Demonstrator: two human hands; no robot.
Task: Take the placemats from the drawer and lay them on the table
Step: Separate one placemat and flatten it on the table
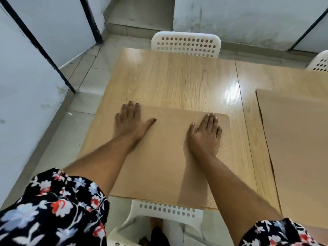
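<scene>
Both hands flat, palms down, fingers spread, gripping nothing. Left hand [130,119] presses the far-left corner of a tan placemat [165,157]; right hand [205,134] presses near its far-right corner. The placemat lies on the wooden table [177,77], its near edge level with the table's near edge, just above a white chair [166,210] tucked below the forearms.

A second placemat [292,148] lies to the right of the right hand, apart from the first, with bare table between.

Step, as judged: smoothing and squaring the mat in hand.

Risks:
- Table surface looks glossy. Uneven pressure from the two hands could make the mat skate or rotate, leaving it skewed relative to its neighbour.
- The mat sits right at the near edge. A pull toward the body as the hands lift could drag it into overhang, from which it may tip onto the chair.
- Left fingertips appear to reach the mat's border; cannot tell whether they rest on mat or table. If half off, a push would curl that corner.
</scene>
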